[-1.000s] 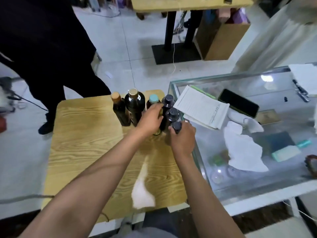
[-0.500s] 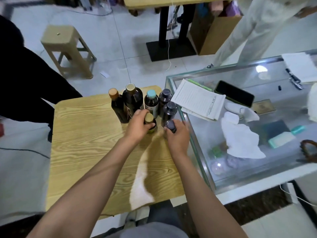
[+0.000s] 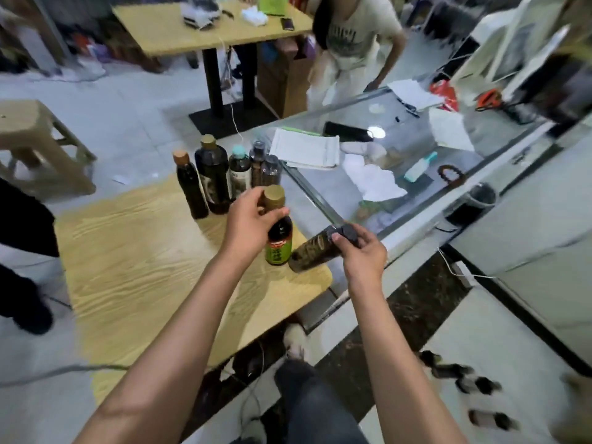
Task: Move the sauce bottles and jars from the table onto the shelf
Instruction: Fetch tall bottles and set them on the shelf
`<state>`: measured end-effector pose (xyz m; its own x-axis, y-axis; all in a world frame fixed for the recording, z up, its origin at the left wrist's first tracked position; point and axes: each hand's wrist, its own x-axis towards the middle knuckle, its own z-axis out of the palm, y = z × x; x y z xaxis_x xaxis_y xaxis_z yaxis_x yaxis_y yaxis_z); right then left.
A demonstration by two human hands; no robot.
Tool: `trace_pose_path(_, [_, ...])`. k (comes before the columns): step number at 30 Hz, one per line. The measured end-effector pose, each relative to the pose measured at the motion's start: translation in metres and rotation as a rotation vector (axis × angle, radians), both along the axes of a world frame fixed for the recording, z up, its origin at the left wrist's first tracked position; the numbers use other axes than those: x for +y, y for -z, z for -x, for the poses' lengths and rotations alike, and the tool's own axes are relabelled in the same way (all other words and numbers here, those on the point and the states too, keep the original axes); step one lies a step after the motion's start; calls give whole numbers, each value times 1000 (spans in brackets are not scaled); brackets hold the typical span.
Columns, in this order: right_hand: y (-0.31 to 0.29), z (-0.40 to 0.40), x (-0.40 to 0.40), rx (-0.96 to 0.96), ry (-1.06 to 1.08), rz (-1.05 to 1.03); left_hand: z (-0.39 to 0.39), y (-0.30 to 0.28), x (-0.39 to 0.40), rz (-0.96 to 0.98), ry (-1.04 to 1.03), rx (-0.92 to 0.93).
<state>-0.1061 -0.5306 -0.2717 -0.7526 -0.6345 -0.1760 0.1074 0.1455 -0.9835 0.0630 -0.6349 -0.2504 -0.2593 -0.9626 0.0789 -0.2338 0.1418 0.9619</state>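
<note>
a: why one bottle in each hand?

b: my guess is to save trips. the left hand (image 3: 248, 221) has its fingers curled round the neck of a green-label sauce bottle (image 3: 278, 235), just under the gold cap, so it hangs upright above the wooden table (image 3: 134, 251)

a: and the other?

b: the right hand (image 3: 363, 249) pinches the dark cap of a grinder jar (image 3: 315, 249), which tilts with its base toward the table's edge; a cap hold is probably the quickest off a crowded row

a: what's left?

b: five bottles (image 3: 224, 174) stand close together at the far edge, beside the glass counter (image 3: 448, 174). i can't make out a shelf for sure
</note>
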Motion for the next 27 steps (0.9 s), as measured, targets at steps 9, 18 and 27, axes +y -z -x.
trace_pose_path(9, [-36,48,167,-62,237,144,80,-29,115,-20,306,38])
trace_pose_path(18, [-106,140,329,56,412,376,213,-89,270,67,522,123])
trace_pose_path(27, [-198,254,537,347,492,482,368,-171,459,202,834,255])
